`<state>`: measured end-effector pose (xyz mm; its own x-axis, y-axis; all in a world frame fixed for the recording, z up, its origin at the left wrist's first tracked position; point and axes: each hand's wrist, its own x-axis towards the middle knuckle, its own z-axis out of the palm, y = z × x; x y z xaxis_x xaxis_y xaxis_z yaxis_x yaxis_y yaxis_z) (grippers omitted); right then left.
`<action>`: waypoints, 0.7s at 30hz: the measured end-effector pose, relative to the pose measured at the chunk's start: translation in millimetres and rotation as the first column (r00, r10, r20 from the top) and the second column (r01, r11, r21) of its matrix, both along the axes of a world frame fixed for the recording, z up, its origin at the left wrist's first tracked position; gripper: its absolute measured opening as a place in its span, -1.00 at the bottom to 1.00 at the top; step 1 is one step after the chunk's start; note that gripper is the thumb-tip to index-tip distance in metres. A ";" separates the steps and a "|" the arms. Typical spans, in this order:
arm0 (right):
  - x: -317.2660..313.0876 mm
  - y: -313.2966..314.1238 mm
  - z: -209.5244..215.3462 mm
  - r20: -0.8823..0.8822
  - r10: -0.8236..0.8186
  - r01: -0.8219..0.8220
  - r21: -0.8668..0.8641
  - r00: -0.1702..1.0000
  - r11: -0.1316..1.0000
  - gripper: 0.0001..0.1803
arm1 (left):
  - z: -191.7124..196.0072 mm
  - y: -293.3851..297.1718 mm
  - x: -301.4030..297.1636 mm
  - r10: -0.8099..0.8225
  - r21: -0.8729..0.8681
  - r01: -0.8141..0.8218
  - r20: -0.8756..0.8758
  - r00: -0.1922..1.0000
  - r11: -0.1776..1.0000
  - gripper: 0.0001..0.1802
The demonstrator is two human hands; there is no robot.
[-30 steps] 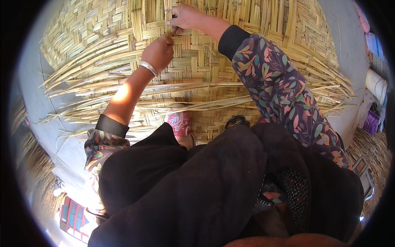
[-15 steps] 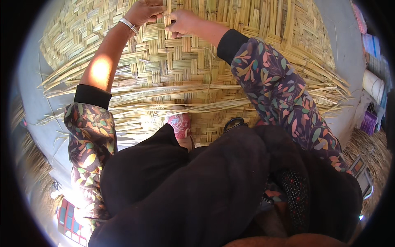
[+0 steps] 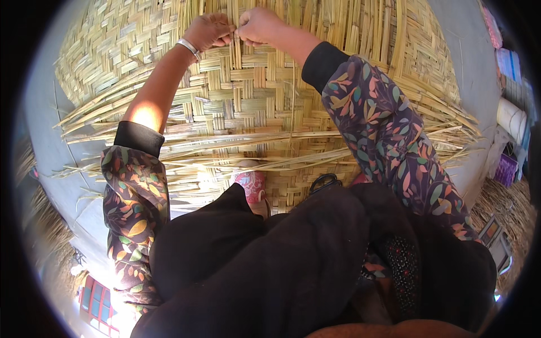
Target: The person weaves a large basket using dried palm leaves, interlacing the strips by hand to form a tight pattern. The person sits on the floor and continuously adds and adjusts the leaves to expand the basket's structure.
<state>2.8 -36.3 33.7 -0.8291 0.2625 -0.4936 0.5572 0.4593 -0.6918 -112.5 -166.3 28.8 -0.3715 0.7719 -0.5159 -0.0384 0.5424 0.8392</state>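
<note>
A large woven mat of pale yellow-green split reed strips spreads out before me, with loose strip ends along its near side. My left hand, with a silvery bangle at the wrist, is closed in a pinch over the weave near the top of the view. Just beside it, my right hand is closed too, its fingertips almost meeting the left ones. Between them the fingers grip a narrow upright reed strip. The fingers partly cover the strip where they hold it.
Long loose strips cross the mat in front of my patterned shoe. A black looped handle lies by my dark clothing. Grey floor borders the mat; a purple basket-like thing and a white roll are at the right.
My left hand has shifted right and lower in the view, and the two hands are now closer together at the strip. The whole view has moved slightly over the mat.
</note>
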 end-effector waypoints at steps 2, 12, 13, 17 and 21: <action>1.5 -2.3 -0.9 0.011 0.022 -0.022 0.030 1.000 0.999 -0.82 | -7.4 -3.2 3.9 0.017 0.005 -0.016 -0.035 0.999 1.000 -0.78; 16.4 9.6 9.8 -0.292 0.084 0.024 0.349 0.953 0.937 -0.72 | -28.7 -5.5 20.1 0.073 0.092 -0.051 -0.261 0.962 0.994 -0.77; 23.8 13.3 24.0 -0.344 0.101 0.062 0.433 0.934 0.899 -0.72 | -31.1 -9.4 23.5 0.083 0.094 -0.055 -0.335 0.939 0.994 -0.76; 57.3 40.6 69.7 -0.304 -0.041 0.214 0.562 0.952 0.799 -0.71 | -10.5 -2.9 40.4 0.028 0.036 -0.005 -0.676 0.736 0.999 -0.74; 75.1 50.2 17.0 -0.212 -0.030 0.135 0.501 0.977 0.855 -0.57 | -38.4 -3.2 39.6 0.131 0.144 -0.023 -0.813 0.567 0.989 -0.57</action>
